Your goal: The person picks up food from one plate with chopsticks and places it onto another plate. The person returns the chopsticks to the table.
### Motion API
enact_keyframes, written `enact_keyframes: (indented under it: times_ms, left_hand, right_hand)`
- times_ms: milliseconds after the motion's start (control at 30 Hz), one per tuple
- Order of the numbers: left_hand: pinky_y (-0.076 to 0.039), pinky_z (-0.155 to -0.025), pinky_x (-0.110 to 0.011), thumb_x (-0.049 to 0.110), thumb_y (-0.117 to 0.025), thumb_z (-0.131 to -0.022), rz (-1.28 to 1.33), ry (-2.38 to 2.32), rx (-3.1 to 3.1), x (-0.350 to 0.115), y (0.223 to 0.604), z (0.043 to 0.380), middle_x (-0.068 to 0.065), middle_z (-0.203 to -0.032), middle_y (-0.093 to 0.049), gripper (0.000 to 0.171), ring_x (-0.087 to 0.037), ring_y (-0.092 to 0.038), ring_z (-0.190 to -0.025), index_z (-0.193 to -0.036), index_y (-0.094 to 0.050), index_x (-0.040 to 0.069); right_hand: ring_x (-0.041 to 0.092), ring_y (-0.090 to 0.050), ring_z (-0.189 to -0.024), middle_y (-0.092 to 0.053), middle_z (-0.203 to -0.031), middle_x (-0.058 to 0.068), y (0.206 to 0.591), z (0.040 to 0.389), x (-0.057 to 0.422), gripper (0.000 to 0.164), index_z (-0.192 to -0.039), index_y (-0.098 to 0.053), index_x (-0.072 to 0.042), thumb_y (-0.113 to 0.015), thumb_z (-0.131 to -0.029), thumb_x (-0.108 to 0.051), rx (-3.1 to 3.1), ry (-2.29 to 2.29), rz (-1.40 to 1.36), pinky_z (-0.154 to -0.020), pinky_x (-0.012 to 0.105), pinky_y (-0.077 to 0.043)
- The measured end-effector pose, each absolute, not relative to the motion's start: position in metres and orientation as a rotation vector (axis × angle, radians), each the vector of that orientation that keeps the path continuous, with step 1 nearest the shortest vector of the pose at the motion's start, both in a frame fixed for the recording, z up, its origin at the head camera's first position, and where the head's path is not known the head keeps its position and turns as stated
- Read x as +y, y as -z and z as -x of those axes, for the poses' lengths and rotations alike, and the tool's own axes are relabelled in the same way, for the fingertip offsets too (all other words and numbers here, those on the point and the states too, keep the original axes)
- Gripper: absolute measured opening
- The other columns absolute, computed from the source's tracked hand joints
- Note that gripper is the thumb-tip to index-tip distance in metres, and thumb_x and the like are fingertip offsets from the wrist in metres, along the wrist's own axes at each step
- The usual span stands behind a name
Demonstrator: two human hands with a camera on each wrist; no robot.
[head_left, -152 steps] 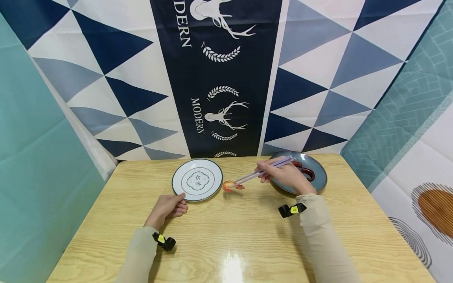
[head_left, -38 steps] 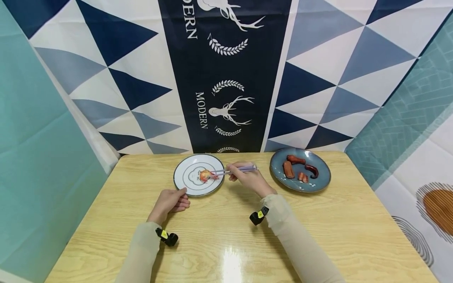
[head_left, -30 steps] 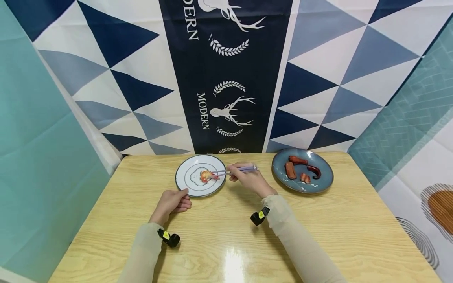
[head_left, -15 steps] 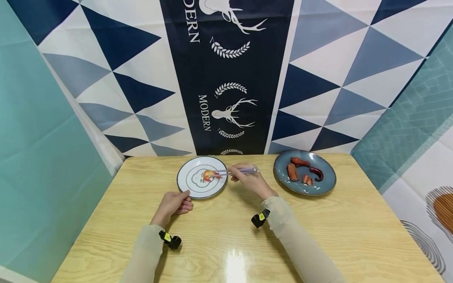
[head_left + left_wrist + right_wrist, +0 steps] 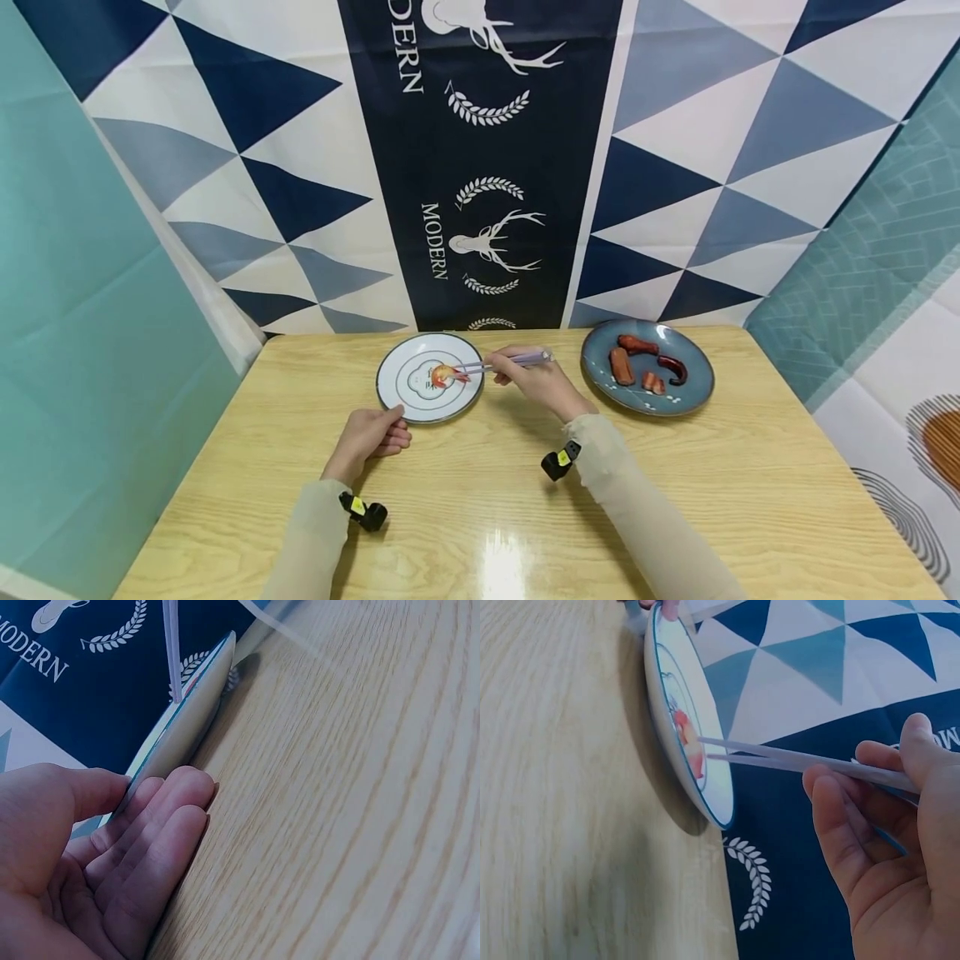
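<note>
In the head view, the left hand [image 5: 367,437] pinches the near-left rim of a white plate [image 5: 397,367], thumb on top and fingers beneath, as the left wrist view shows too. An orange-red shrimp [image 5: 442,377] lies on that plate. From the right, the right hand [image 5: 531,379] holds a pair of pale purple chopsticks [image 5: 528,359], whose tips are over the plate beside the shrimp. In the right wrist view the chopstick tips stand a little apart near the shrimp [image 5: 688,742]; whether they touch it I cannot tell.
A blue plate [image 5: 690,395] at the back right bears a drumstick-shaped piece [image 5: 637,344], a sausage piece [image 5: 621,367], a bacon-like piece [image 5: 653,382] and a dark curved sausage [image 5: 675,370]. A patterned cloth [image 5: 487,150] hangs behind the wooden table [image 5: 465,492].
The right hand has carried the shrimp leftward with the chopsticks, from beside the white plate onto it. Lately the chopstick tips have spread slightly. The left hand keeps its place at the rim.
</note>
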State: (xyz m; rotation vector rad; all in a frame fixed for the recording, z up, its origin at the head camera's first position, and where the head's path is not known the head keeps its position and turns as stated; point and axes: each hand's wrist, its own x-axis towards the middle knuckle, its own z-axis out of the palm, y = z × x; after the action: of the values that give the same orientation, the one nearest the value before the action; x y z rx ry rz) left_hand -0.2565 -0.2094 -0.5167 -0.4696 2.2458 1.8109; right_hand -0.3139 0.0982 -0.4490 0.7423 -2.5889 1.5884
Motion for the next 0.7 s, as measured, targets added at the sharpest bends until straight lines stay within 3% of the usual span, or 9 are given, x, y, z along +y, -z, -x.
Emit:
enact_keyframes:
  times_ms: [167, 367, 700]
  left_hand:
    - [-0.064, -0.062, -0.024, 0.036, -0.063, -0.103, 0.469, -1.816, 2.241, -0.21, 0.517, 0.256, -0.008, -0.078, -0.076, 0.039, -0.011, -0.072, -0.064, -0.094, -0.073, -0.001]
    - [-0.064, -0.063, -0.025, 0.035, -0.063, -0.103, 0.472, -1.811, 2.231, -0.211, 0.517, 0.257, -0.007, -0.078, -0.076, 0.039, -0.012, -0.073, -0.065, -0.095, -0.073, -0.001]
    - [-0.064, -0.063, -0.025, 0.037, -0.063, -0.103, 0.484, -1.799, 2.219, -0.212, 0.515, 0.258, -0.008, -0.078, -0.077, 0.04, -0.013, -0.074, -0.065, -0.096, -0.073, -0.001]
  right_hand:
    - [0.024, -0.075, -0.08, -0.078, -0.086, 0.004, 0.446, 0.312, 0.105, 0.034, -0.11, -0.078, -0.005, -0.06, -0.105, -0.033, -2.579, -1.651, -0.7, -0.077, 0.035, -0.065]
    - [0.019, -0.07, -0.072, -0.075, -0.079, 0.003, 0.441, 0.309, 0.112, 0.036, -0.104, -0.078, -0.004, -0.057, -0.107, -0.033, -2.523, -1.655, -0.701, -0.069, 0.036, -0.063]
    - [0.019, -0.057, -0.064, -0.065, -0.072, 0.013, 0.431, 0.302, 0.122, 0.043, -0.095, -0.078, 0.0, -0.052, -0.11, -0.031, -2.442, -1.704, -0.693, -0.053, 0.021, -0.043]
